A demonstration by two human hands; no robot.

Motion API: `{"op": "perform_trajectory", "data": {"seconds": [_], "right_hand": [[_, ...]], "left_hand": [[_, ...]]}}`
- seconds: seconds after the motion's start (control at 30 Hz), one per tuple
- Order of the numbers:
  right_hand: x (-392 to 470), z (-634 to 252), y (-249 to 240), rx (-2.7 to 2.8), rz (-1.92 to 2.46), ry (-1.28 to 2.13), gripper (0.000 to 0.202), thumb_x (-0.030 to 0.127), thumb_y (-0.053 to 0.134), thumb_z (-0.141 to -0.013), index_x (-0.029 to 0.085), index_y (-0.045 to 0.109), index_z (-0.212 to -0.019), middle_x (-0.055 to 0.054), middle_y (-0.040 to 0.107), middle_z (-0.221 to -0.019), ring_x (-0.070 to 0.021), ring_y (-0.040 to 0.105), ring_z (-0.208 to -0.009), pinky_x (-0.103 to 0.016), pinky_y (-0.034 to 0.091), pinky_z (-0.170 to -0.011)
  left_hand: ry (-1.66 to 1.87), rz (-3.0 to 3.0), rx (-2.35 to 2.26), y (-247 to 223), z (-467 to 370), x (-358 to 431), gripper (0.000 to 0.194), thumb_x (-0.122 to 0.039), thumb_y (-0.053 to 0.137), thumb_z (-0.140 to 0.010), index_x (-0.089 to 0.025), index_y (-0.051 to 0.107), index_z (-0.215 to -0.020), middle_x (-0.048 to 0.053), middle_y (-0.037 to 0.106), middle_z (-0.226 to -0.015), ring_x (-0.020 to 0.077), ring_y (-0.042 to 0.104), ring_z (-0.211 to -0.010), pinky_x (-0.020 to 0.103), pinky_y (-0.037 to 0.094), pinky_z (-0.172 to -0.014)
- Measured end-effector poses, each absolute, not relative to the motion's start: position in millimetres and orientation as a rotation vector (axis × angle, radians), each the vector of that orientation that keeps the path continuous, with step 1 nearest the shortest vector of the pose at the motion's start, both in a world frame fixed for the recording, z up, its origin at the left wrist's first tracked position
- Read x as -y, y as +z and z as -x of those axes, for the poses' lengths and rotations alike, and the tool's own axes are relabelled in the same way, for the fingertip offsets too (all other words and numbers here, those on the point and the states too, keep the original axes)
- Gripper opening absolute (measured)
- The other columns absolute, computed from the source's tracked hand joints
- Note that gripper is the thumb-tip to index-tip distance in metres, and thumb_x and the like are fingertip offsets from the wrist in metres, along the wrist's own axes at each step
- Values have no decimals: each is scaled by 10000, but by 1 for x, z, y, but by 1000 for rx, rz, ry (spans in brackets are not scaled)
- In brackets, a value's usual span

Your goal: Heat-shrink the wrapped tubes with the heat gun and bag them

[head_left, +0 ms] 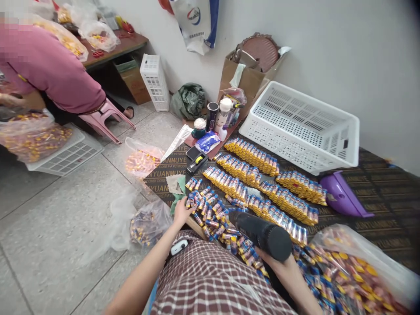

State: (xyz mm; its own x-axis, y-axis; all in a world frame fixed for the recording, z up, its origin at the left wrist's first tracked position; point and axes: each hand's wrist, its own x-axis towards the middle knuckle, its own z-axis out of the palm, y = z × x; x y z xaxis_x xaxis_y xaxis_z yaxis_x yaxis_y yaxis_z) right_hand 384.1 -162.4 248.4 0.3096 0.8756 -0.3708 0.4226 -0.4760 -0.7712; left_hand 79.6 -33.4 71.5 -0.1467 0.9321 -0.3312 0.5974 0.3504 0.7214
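Note:
My left hand [182,213] is at the near left edge of a heap of loose small cylinders [210,210] with blue, white and yellow wrapping. Its fingers are a little apart and touch the heap; nothing shows gripped in them. In my right hand [278,264] is a black bottle [262,234], a thick cylinder lying tilted over the heap with its wide end toward me. The fingers under it are partly hidden. Beyond the heap, the same cylinders stand in stacked rows [256,177]. A crumpled green cloth [177,186] lies just past my left hand.
A white plastic basket [302,127] and a purple scoop [344,197] lie at the table's back. A plastic bag of pieces [357,262] is at right. Another person in a pink top [55,65] sits at the left. Bags stand on the floor [65,223].

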Motion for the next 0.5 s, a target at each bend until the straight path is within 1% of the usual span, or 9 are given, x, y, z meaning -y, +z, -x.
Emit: {"op": "perform_trajectory", "data": {"seconds": [0.07, 0.13, 0.2, 0.3, 0.4, 0.5], "right_hand": [[180, -401, 249, 1150, 2080, 1038, 290, 407, 704, -553, 175, 681, -726, -58, 696, -751, -272, 628, -736, -352, 533, -667], [191, -413, 252, 1175, 2107, 1008, 284, 403, 700, -561, 172, 683, -725, -57, 694, -728, -276, 630, -765, -340, 534, -677], [194, -417, 255, 1190, 2109, 979, 303, 398, 695, -572, 163, 688, -764, -64, 700, -767, -279, 630, -800, -337, 531, -700], [186, -409, 258, 1169, 2074, 983, 355, 398, 686, -588, 143, 691, -834, -86, 702, -858, -274, 630, -816, -342, 525, -720], [178, -396, 259, 1169, 2003, 999, 398, 405, 679, -599, 138, 685, -895, -97, 692, -937, -268, 621, -864, -355, 503, -785], [187, -398, 260, 1131, 1985, 1002, 424, 414, 684, -581, 137, 682, -903, -104, 690, -946, -272, 618, -877, -363, 493, -798]], "left_hand": [[575, -1336, -1866, 73, -70, 37, 487, -168, 612, -677, -136, 504, -1151, 95, 567, -1074, 100, 593, -645, 271, 469, -742], [594, -1326, -1885, 74, -60, 42, 410, -176, 582, -701, -114, 539, -1104, 114, 586, -1072, 115, 610, -663, 270, 467, -741], [601, -1313, -1912, 75, -51, 48, 360, -186, 567, -708, -101, 568, -1057, 127, 610, -1047, 141, 621, -693, 278, 469, -733], [604, -1284, -1961, 78, -43, 57, 307, -196, 559, -702, -113, 601, -994, 127, 642, -1006, 173, 629, -716, 305, 471, -730], [630, -1256, -1971, 81, -42, 67, 282, -200, 558, -684, -125, 620, -949, 117, 660, -982, 187, 634, -715, 318, 473, -732], [625, -1241, -1945, 82, -46, 79, 282, -200, 570, -658, -121, 630, -922, 119, 664, -976, 192, 638, -707, 322, 473, -733]]}}
